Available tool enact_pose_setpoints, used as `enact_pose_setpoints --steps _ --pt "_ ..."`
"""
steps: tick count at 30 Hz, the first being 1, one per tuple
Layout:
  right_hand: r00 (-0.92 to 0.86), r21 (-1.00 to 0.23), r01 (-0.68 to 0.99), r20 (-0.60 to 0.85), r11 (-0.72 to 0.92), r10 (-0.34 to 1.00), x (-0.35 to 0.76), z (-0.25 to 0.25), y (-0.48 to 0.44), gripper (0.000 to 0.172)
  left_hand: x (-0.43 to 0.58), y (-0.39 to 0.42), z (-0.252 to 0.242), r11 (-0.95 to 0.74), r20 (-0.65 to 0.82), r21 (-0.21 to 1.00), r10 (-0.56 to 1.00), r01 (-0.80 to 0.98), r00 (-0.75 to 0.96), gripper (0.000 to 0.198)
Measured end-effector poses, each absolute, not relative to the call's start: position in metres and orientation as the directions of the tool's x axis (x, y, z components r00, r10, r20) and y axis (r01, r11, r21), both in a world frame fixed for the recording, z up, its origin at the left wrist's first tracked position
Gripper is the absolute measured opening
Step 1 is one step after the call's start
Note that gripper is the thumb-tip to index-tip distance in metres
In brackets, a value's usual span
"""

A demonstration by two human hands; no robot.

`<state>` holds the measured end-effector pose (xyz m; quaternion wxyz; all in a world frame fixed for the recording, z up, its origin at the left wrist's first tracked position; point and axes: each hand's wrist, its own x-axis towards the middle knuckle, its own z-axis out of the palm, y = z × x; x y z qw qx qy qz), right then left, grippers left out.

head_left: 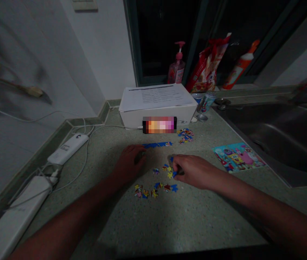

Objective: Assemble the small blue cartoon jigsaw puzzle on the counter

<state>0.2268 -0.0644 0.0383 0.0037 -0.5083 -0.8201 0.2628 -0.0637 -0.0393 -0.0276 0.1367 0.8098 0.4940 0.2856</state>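
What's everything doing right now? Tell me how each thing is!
Left hand, curled, resting by the joined blue puzzle pieces
Joined blue puzzle pieces, linked in a flat row
Right hand, fingers down among the loose puzzle pieces
Loose puzzle pieces, scattered apart
Puzzle picture card, lying flat
White box, closed, papers on top
Pink pump bottle, upright

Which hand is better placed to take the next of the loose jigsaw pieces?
Right, probably: the right hand is down among the loose jigsaw pieces, while the left hand sits farther off, beside the joined blue strip.
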Motion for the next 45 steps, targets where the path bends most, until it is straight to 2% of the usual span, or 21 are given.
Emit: enact_pose_setpoints --steps 9,17,27,37,45 --pt "-0.535 -0.528 0.778 -0.272 0.341 0.8 0.225 0.03 -0.06 0.015 -0.063 -0.039 -0.027 -0.479 0.332 0.497 0.876 0.723 0.351 0.029" --pt "-0.584 -0.5 0.75 -0.195 0.433 0.788 0.23 0.028 -0.059 0.023 -0.064 -0.039 -0.028 -0.475 0.324 0.492 0.878 0.729 0.352 0.029" --pt "-0.593 -0.496 0.749 -0.205 0.44 0.778 0.231 0.028 -0.057 0.027 -0.064 -0.038 -0.03 -0.479 0.338 0.504 0.875 0.719 0.346 0.029" --pt "-0.601 -0.493 0.742 -0.191 0.453 0.776 0.228 0.027 -0.06 0.022 -0.063 -0.04 -0.026 -0.475 0.338 0.514 0.878 0.715 0.34 0.028" --pt "-0.63 -0.521 0.697 -0.119 0.492 0.767 0.229 0.022 -0.061 0.019 -0.063 -0.04 -0.024 -0.472 0.326 0.522 0.88 0.71 0.345 0.028"
